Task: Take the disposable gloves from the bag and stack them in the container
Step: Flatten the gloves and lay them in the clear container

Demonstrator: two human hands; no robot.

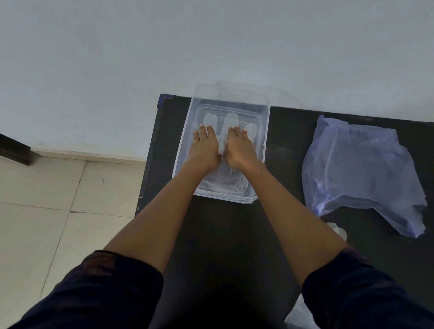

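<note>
I see the thin, clear plastic disposable gloves [225, 142] lying flat in the bottom of the clear rectangular plastic container [262, 131], their pale fingertips pointing toward the far wall of it. My left hand [204, 148] and right hand [239, 150] lie side by side on top of them, palms down, fingers flat and slightly spread, pressing rather than pinching anything; the thumbs nearly touch. Both wrists cross the near rim of the container.

The container sits on the black desk [231, 241] near its far left corner, its far end reaching the desk's back edge by the pale wall [168, 34], its left side close to the desk's left edge. To its right, well apart, lies the crumpled blue translucent plastic bag [362, 173], mouth toward me. A wide strip of bare dark desk runs between container and bag, and more lies open between my forearms. Left of the desk the cream tiled floor [42, 217] is visible.
</note>
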